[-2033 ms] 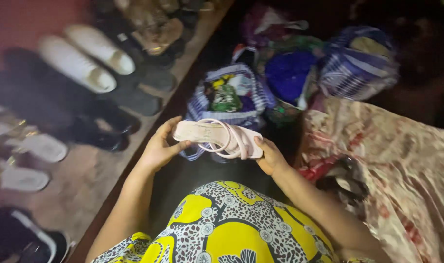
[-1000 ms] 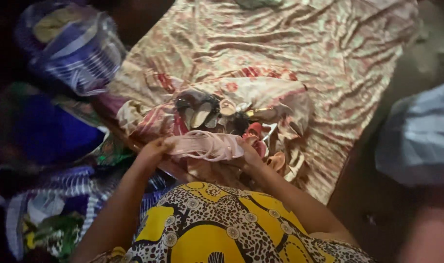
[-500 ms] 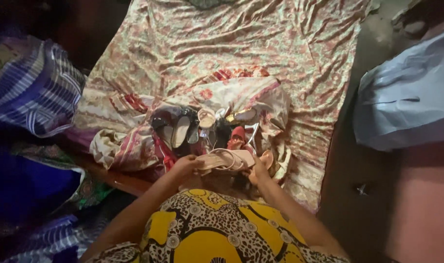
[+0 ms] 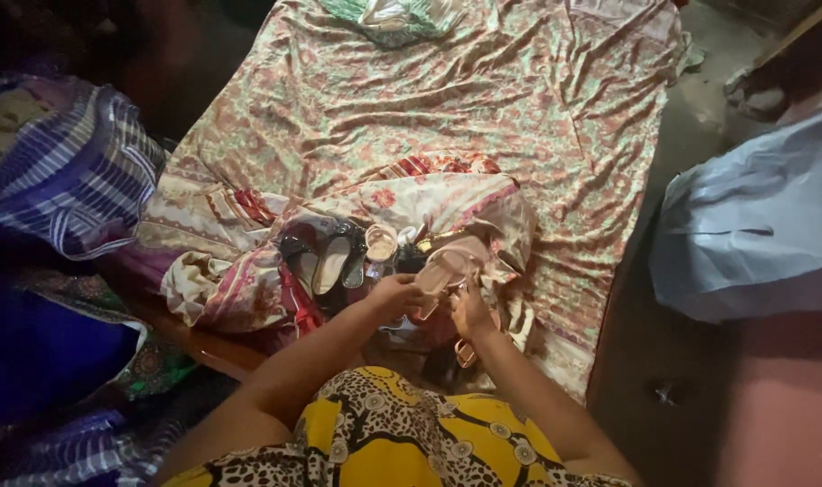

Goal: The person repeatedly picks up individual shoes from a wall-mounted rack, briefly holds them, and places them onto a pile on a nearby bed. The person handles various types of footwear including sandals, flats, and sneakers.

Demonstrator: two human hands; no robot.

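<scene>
- Pale pink and strappy, the sandal [image 4: 447,268] now sits tilted over the heap of shoes [image 4: 361,257] on the bed [image 4: 519,108], where half a second ago it lay flat and level between both hands, lower and nearer the body.
- Two seconds ago the same sandal was held over a striped bag beside a shoe rack; the view has since swung round to the bed, so the sandal has been carried across to the pile.
- Judging from this, the sandal is being brought in among the other footwear and is close to being set down, though it is not yet released.
- Left hand [image 4: 394,295] grips the sandal's near end, its fingers [image 4: 413,290] curled and pinching the sole edge.
- Right hand [image 4: 470,311] closes on the sandal from below and to the right, its fingers pressed around the sole; how firmly cannot be told in the dim light.
- Looks: a thin flat sole, looped pink straps across the top, and a soft sheen; the underside is hidden.
- Around it lie dark slip-ons [image 4: 331,257] with pale insoles, resting on a bunched patterned cloth [image 4: 239,280] at the bed's near edge.
- Well apart to the left sits a striped bag [image 4: 77,171]; a pale blue bundle [image 4: 753,225] lies off to the right.
</scene>
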